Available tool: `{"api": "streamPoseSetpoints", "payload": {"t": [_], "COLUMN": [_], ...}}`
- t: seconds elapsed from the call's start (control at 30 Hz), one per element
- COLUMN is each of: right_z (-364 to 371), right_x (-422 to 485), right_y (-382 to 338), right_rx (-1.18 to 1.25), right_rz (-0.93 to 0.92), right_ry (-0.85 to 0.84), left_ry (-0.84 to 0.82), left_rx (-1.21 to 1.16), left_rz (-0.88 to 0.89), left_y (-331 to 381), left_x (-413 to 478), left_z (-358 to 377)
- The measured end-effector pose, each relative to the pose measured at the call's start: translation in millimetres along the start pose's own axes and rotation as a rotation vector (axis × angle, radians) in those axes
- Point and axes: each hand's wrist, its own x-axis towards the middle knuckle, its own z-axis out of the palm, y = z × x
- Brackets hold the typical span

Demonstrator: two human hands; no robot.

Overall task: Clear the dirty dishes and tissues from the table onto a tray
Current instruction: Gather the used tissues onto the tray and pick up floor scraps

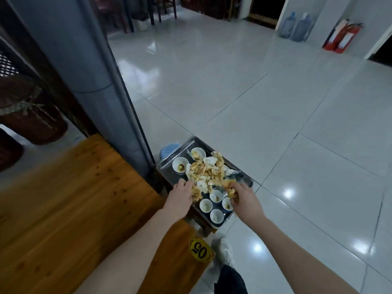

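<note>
One metal tray (pixel 247 181) sits in the lower centre of the frame, just beside the right-hand corner of the wooden table (pixel 63 198); what supports it cannot be made out. Contents, counted: two white bowls (pixel 180 164) at the tray's upper end, both with brownish residue, and four small white cups (pixel 216 215) clustered at its lower end. Between the two groups lies one heap of soiled tissues (pixel 209 169), white with yellow-brown staining — individual pieces too crumpled to count. The left hand (pixel 182 194) is over the tray's left edge, fingers curled round a stained tissue wad (pixel 196 193). The right hand (pixel 244 198) is over the lower right of the tray, fingertips pinching a second wad (pixel 230 188) just above the cups. The visible table surface carries one yellow oval sticker (pixel 200 250) reading 05 — no dishes or tissues show on it. In the upper right of the frame, by the wall: two blue water bottles (pixel 287 24) and two red fire extinguishers (pixel 347 39), standing on the glossy tiled floor (pixel 275 124).
</note>
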Motion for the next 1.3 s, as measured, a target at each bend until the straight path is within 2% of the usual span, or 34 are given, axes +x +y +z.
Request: {"api": "streamPoseSetpoints", "payload": {"t": [0.4, 0.57, 0.87, 1.3], "right_z": [-15.6, -16.5, -14.8, -3.6], "right_x": [150.4, 186.1, 229.2, 256.4], "right_y": [36.4, 44.0, 56.2, 62.7], "right_rx": [-0.036, -0.029, -0.05, -0.148], "right_rz": [-0.173, -0.24, -0.28, -0.222], "right_ry": [-0.253, -0.296, -0.335, -0.457], "left_ry": [0.031, 0.073, 0.073, 0.069], "left_rx": [-0.067, -0.091, -0.088, -0.061], "left_rz": [-0.243, -0.319, -0.41, -0.499], "left_y": [32.2, 37.0, 26.6, -2.1], "left_x": [123.1, 158.4, 183.3, 186.1], "left_z": [10.8, 13.8, 11.3, 8.1]}}
